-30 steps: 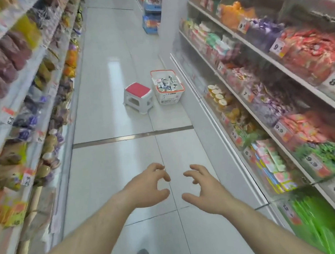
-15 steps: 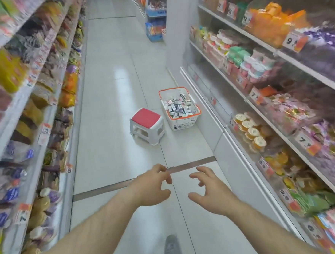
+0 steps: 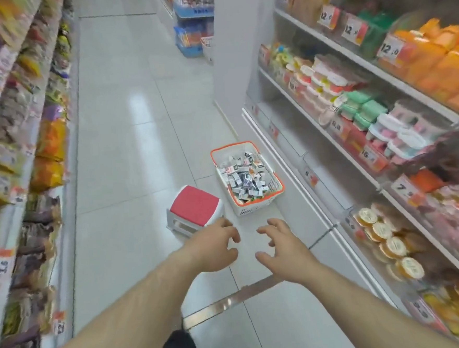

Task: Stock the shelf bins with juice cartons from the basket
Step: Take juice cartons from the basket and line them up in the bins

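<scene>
Basket of juice cartons nearer now, just beyond left hand and right hand, both loosely curled, empty

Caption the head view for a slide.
Both empty hands, left hand and right hand, reach toward the basket of juice cartons beside a red-topped stool.

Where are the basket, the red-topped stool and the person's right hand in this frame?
basket (image 3: 277,182): head view, on the orange rim of its right side.
red-topped stool (image 3: 195,206): head view, middle of its red seat.
right hand (image 3: 283,247): head view, back of the hand.
</scene>
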Available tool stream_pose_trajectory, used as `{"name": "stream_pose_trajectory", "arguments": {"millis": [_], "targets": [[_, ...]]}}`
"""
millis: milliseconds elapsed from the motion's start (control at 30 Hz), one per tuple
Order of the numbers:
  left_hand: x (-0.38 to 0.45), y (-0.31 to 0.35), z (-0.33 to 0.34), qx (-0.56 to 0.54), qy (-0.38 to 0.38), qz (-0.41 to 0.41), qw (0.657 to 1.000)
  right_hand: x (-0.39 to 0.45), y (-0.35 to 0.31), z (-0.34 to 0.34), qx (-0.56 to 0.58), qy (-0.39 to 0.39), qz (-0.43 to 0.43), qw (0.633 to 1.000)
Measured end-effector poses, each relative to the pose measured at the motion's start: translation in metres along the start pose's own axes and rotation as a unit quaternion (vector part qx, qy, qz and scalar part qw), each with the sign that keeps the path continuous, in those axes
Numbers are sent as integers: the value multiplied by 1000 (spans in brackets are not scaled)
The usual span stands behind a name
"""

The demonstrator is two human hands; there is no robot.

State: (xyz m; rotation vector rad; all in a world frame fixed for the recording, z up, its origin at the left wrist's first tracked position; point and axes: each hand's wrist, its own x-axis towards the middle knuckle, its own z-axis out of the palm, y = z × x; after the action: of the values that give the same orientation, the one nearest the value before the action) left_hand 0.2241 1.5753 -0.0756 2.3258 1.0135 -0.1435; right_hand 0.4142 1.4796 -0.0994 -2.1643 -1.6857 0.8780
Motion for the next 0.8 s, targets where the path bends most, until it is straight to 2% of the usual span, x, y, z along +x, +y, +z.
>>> {"name": "stream_pose_trajectory", "arguments": {"millis": [133, 300, 400, 500, 633, 800], "targets": [[83, -60, -57, 20, -37, 35, 998, 90, -31, -16, 11, 21, 39, 999], [190, -93, -109, 36, -96, 68, 992, 183, -43, -53, 46, 50, 72, 995], [264, -96, -133, 55, -120, 87, 988, 239, -23, -73, 69, 74, 89, 991], [342, -96, -156, 75, -105, 94, 987, 305, 13, -90, 96, 92, 100, 986], [437, -91, -179, 79, -105, 96, 987, 391, 59, -121, 121, 84, 113, 983], [530, -77, -204, 52, -102, 115, 987, 448, 96, -162, 158, 97, 149, 971]]}}
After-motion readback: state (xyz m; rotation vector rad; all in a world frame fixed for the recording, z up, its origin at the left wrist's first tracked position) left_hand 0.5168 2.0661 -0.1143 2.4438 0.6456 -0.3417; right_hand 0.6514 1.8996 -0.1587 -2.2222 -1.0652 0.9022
